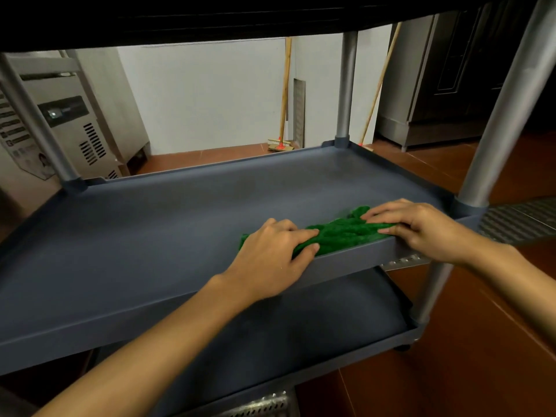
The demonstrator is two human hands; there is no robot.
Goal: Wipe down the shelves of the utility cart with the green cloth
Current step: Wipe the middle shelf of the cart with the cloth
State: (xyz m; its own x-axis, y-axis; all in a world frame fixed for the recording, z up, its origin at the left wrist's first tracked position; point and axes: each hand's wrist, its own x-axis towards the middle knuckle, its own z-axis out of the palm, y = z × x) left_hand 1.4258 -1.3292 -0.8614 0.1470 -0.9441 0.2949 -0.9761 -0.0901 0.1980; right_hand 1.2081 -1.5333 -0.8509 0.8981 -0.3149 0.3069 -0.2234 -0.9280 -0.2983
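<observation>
1. Head view: find the green cloth (346, 233) right of centre, bunched into a long ridge on the middle shelf (180, 224) of the utility cart (496, 130), hard against the near rim.
2. Note the left grip (270, 254) narrow, pinching the cloth's left end between fingers and thumb.
3. Note the right grip (421, 227) wide, fingers laid flat, pressing down on the right end.
4. Expect light, soft, limp handling; probably bunches up further instead of sliding flat; nothing fragile.
5. Better to spread it out first, then press with a flat palm over the middle, not the ends.
</observation>
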